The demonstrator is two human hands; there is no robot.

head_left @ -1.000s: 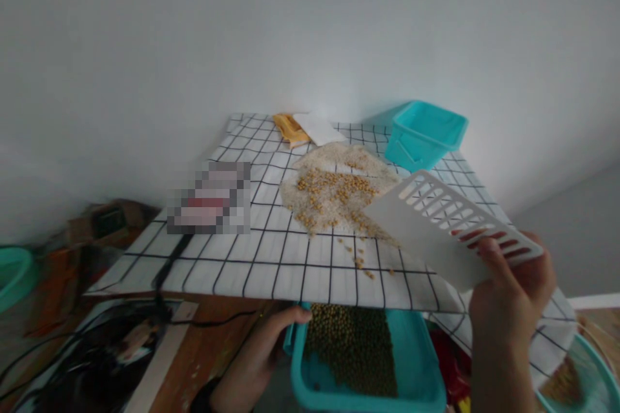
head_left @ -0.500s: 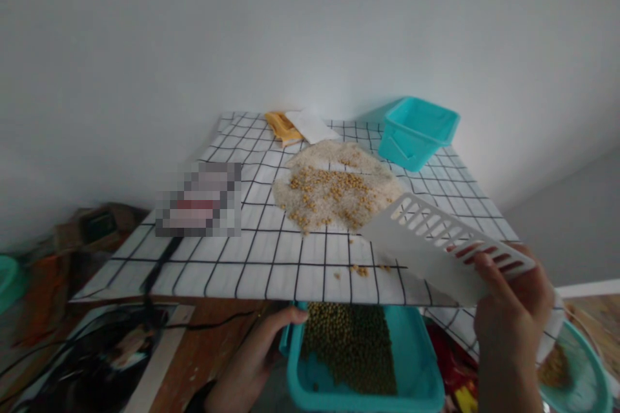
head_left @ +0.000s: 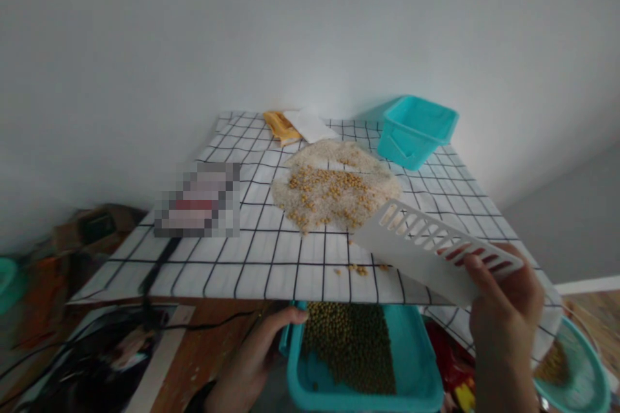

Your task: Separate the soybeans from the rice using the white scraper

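Observation:
My left hand (head_left: 261, 348) is closed on the left rim of a teal plastic basket (head_left: 420, 355), held just below the table's front edge. Yellow and dark green beans (head_left: 351, 348) lie inside the basket. In my right hand (head_left: 508, 300) is a white plastic board (head_left: 411, 255) with a row of slots along its upper edge. It is tilted, and its far left end reaches the near right side of a spread pile of pale grains and yellow beans (head_left: 334, 190). A few loose beans (head_left: 359, 270) lie on the tablecloth near the front edge.
A second teal basket (head_left: 416, 135) stands at the back right of the checked tablecloth (head_left: 256, 258). A yellow packet (head_left: 281, 129) and white paper (head_left: 310, 126) lie at the back. A blurred-out object (head_left: 198, 203) with a cable sits left. A teal bowl (head_left: 581, 368) is low right.
My right hand has shifted slightly left and toward me with the slotted board. My left hand and the basket it holds have stayed in place.

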